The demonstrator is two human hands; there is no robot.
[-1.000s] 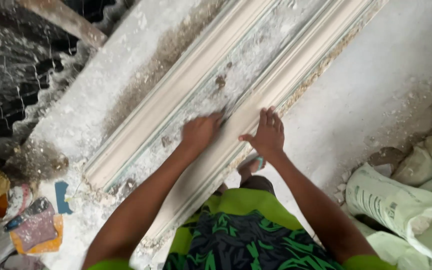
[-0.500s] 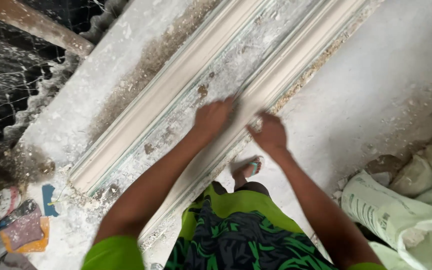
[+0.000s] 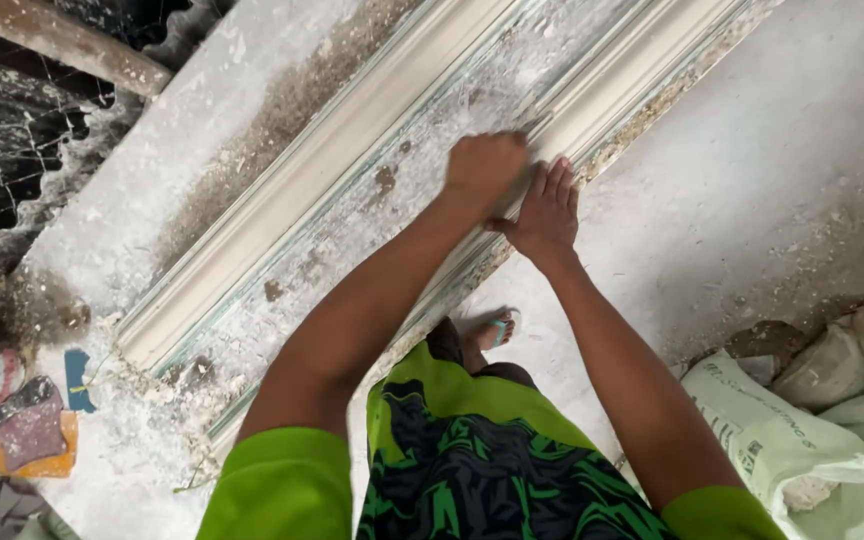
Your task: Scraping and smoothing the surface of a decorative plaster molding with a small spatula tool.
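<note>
Long white plaster cornice moulding (image 3: pixel 352 190) lying diagonally on a dusty tabletop (image 3: pixel 132 230). Left hand (image 3: pixel 487 170) fisted around a small scraping tool on the moulding's channel; right hand (image 3: pixel 549 212) flat, fingers together, beside it, bracing the moulding's edge. White sacks (image 3: pixel 802 440) well right of the moulding.

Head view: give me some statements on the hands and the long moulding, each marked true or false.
1. The left hand is closed in a fist on the long white moulding. True.
2. The right hand lies flat with fingers spread. True.
3. The two hands are far apart. False: they are side by side, touching or nearly so.
4. White sacks lie at the lower right. True.
5. The moulding stands upright against a wall. False: it lies flat on the dusty bench.
</note>
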